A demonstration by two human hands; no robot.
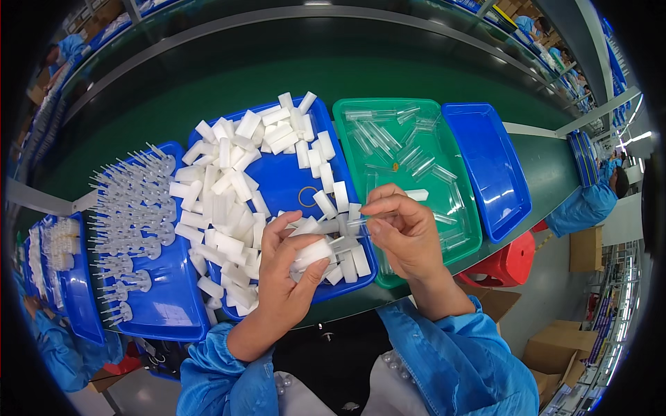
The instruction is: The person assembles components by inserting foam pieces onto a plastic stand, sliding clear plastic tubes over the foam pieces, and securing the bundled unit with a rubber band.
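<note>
Facing each other over the near right part of a blue tray [277,180], the two hands nearly meet; the left hand [284,277] tilts inward, its fingers clamped around a white block [312,255]; the right hand [411,239] pinches a clear tube [357,228] between thumb and fingers, though I can't tell whether tube and block touch; more white blocks [225,180] heap leftward, with blue floor showing mid-tray; a green tray [461,170] stands rightward; past it, the counter [548,173] runs on openly.
</note>
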